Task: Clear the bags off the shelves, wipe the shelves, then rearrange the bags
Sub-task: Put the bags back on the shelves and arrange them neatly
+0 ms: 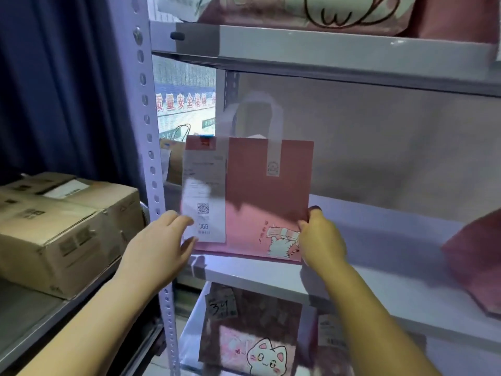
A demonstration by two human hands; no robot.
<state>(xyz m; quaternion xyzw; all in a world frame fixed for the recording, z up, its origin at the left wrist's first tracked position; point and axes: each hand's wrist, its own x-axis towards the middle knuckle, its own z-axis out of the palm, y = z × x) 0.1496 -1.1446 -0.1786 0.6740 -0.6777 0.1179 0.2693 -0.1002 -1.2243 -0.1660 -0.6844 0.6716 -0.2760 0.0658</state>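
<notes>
A pink bag with white handles and a cat drawing stands upright at the front left of the middle white shelf. A white receipt numbered 366 is fixed to its left side. My right hand pinches the bag's lower right edge. My left hand reaches to the bag's lower left edge, its fingers straight and touching the receipt. Another pink bag lies at the right end of the same shelf.
More pink bags sit on the shelf above and on the shelf below. A perforated metal upright stands left of the bag. Cardboard boxes rest on a lower rack at left, before a dark curtain.
</notes>
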